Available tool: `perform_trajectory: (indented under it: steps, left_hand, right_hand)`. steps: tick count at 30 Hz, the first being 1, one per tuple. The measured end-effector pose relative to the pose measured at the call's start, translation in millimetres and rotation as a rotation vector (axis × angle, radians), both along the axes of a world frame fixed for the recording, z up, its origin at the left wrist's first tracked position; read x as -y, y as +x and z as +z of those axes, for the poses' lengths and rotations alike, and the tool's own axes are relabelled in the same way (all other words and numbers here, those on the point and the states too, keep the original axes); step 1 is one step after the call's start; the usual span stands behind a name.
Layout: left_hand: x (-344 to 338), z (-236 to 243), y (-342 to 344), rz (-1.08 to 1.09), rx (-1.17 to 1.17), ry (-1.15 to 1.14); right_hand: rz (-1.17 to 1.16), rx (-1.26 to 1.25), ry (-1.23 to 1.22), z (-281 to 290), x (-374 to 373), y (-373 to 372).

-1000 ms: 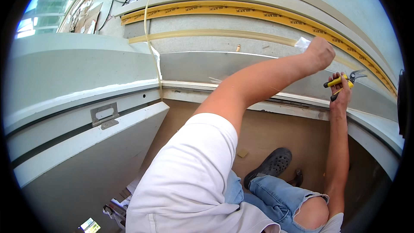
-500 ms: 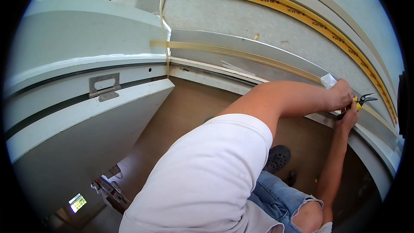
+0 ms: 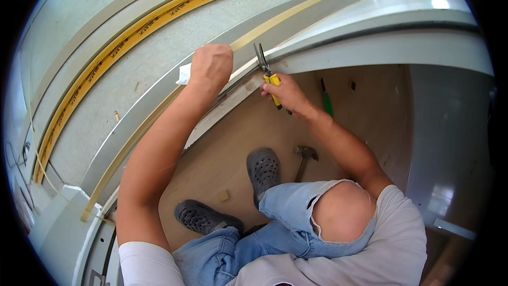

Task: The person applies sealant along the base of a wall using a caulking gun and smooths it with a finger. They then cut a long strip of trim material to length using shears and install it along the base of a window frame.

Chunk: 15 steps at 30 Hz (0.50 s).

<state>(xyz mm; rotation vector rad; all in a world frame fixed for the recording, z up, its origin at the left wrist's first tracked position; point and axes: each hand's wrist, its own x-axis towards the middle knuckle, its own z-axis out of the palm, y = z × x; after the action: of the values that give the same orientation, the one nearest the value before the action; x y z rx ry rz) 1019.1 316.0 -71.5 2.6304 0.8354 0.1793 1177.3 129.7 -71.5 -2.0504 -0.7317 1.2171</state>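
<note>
My left hand [image 3: 211, 69] is closed in a fist over the long tan strip [image 3: 280, 20], hiding the part beneath it. A crumpled white piece [image 3: 183, 74] of paper or cloth sticks out from the hand's left side and looks held in it. My right hand [image 3: 286, 95] grips snips [image 3: 274, 80] by their yellow handles. Their dark jaws point up and stand slightly apart, next to the frame's pale inner edge, with nothing visible between them. The strip runs along a grey metal frame [image 3: 323, 8], from the lower left to the upper right.
A hammer [image 3: 304, 153] and a green-handled tool [image 3: 326, 103] lie on the brown board inside the frame, near my shoes [image 3: 263, 169]. A small tan square [image 3: 223, 195] lies there too. Beyond the frame stretches a long yellow printed strip [image 3: 145, 25].
My view has swung to the right, bringing my legs and the hammer into sight. My hands have moved apart; the snips remain in my right hand, and the white piece stays beside my left.
</note>
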Motion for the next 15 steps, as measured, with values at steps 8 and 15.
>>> perform_trajectory:
  steps: [8,15]
  left_hand:
    - [6,2,3,-0.059,-0.031,0.062]
    - [16,22,4,-0.051,-0.156,0.073]
  right_hand:
    - [0.004,0.052,-0.115,-4,37,2]
    - [0.106,0.111,-0.332,14,21,3]
